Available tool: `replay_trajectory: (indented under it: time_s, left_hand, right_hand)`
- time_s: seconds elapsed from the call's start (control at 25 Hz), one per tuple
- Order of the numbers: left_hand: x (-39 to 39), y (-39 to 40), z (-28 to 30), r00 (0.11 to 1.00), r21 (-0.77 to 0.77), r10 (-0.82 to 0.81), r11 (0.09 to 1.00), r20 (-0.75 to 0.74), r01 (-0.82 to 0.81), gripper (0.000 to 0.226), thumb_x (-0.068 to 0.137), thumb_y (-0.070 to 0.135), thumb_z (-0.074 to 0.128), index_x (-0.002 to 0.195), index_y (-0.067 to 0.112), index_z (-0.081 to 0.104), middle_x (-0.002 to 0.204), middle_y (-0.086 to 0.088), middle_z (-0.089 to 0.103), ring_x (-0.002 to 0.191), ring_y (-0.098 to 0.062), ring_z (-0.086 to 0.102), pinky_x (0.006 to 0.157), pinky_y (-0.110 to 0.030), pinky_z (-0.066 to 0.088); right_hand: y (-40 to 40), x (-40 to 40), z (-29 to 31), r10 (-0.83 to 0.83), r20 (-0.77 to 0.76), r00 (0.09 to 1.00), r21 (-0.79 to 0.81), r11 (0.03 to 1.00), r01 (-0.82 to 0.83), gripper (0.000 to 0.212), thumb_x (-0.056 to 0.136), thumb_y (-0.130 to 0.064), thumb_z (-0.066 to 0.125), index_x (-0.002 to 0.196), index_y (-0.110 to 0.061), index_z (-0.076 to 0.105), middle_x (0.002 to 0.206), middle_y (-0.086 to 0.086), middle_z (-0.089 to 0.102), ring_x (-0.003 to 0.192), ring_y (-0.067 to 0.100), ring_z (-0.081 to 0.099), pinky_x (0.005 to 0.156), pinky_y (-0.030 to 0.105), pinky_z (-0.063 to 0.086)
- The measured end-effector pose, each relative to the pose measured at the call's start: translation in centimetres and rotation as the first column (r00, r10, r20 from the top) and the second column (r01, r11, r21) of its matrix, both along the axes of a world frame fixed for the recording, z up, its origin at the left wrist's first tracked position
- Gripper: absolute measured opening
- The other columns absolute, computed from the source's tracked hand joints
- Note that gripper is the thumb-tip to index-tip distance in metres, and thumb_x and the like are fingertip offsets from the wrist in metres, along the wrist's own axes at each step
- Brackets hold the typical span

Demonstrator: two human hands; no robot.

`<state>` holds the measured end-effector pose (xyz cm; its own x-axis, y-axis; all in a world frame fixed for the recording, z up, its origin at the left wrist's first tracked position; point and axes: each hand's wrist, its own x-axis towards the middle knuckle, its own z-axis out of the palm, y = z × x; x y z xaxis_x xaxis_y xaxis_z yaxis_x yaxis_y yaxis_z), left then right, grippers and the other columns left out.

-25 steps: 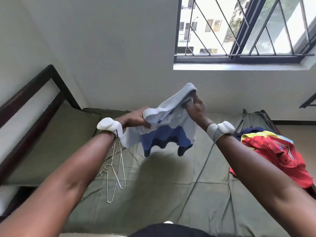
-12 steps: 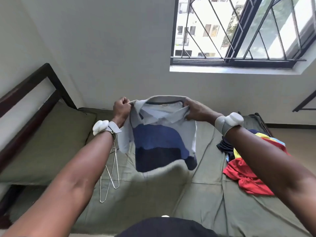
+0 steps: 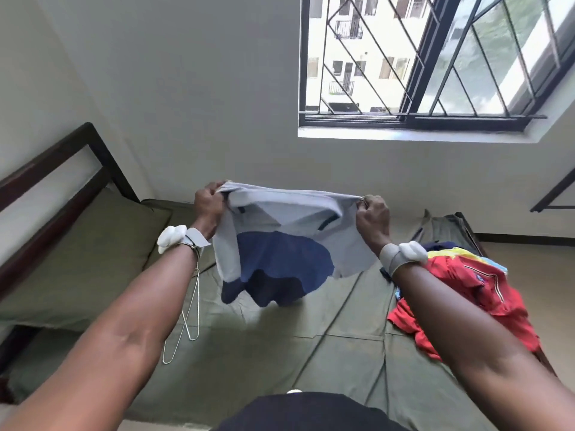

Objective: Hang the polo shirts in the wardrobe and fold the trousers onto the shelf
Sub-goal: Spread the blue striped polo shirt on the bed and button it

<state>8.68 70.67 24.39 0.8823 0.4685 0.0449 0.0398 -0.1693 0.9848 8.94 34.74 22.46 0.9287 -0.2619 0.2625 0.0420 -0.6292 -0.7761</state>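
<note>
At lower left, wire hangers, too tangled to count, lie on the olive-sheeted bed. At centre frame, two hands stretch one pale-blue-and-navy polo shirt in the air: left hand and right hand each pinch a shoulder. At right, one heap of clothes, a red garment on top.

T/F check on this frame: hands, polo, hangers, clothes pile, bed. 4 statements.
1. Both hands grip the polo shirt at its top edge. True: left hand, right hand.
2. The polo lies flat on the bed. False: it hangs in the air above it.
3. Wire hangers lie on the bed by the left arm. True.
4. The clothes pile is on the person's left. False: it is on the right.
</note>
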Motion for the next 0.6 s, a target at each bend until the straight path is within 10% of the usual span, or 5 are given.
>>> replay_trajectory:
  time_s: [0.12,0.32,0.44,0.52,0.6]
  left_hand:
    - [-0.9,-0.3,-0.4,0.965,-0.096,-0.255,0.964,-0.068,0.248,0.037,0.082,-0.008,0.048,0.081,0.014,0.078,0.083,0.001,0.075,0.081,-0.017,0.065,0.072,-0.02,0.054]
    - [-1.7,-0.2,-2.1,0.995,-0.13,0.052,0.989,-0.09,-0.064,0.009,0.081,0.013,0.059,0.078,0.015,0.067,0.081,-0.008,0.067,0.078,-0.018,0.055,0.068,-0.029,0.046]
    - [-2.4,-0.5,-3.7,0.99,0.461,0.051,0.887,-0.134,0.017,0.016,0.085,0.024,0.058,0.09,0.014,0.069,0.091,-0.012,0.072,0.078,-0.023,0.06,0.07,-0.035,0.047]
    - [-3.2,-1.0,-4.3,0.988,0.723,-0.065,0.675,-0.137,0.145,0.023,0.086,0.011,0.052,0.097,0.016,0.072,0.096,-0.012,0.071,0.089,-0.03,0.063,0.076,-0.035,0.048]
    - [-3.9,-1.9,-4.6,0.996,0.605,-0.031,0.793,-0.085,0.076,0.022,0.086,0.004,0.05,0.093,0.011,0.07,0.093,-0.012,0.068,0.088,-0.028,0.061,0.076,-0.032,0.045]
  right_hand:
    - [-0.1,0.0,-0.4,0.047,-0.113,0.992,0.162,0.986,-0.029,0.023,0.099,-0.016,0.045,0.077,-0.012,0.047,0.079,0.01,0.052,0.077,0.029,0.05,0.068,0.031,0.032]
    - [-2.4,-1.1,1.3,0.258,-0.27,0.928,0.078,0.966,-0.246,0.053,0.087,-0.056,0.061,0.061,-0.013,0.045,0.056,0.001,0.047,0.056,0.017,0.044,0.055,0.031,0.033]
    - [-4.7,-1.3,2.5,0.385,-0.678,0.626,-0.14,0.768,-0.625,0.036,0.072,-0.047,0.074,0.075,-0.013,0.062,0.075,0.002,0.068,0.068,0.017,0.061,0.06,0.028,0.046]
    - [-5.7,-0.8,1.1,0.224,-0.544,0.809,-0.431,0.752,-0.498,0.013,0.072,-0.018,0.066,0.08,-0.009,0.062,0.088,0.01,0.067,0.079,0.03,0.062,0.068,0.035,0.048]
    - [-6.0,-1.0,-0.9,0.094,-0.271,0.958,-0.455,0.864,-0.214,0.003,0.077,-0.009,0.058,0.077,-0.008,0.054,0.085,0.013,0.058,0.08,0.036,0.056,0.068,0.037,0.042]
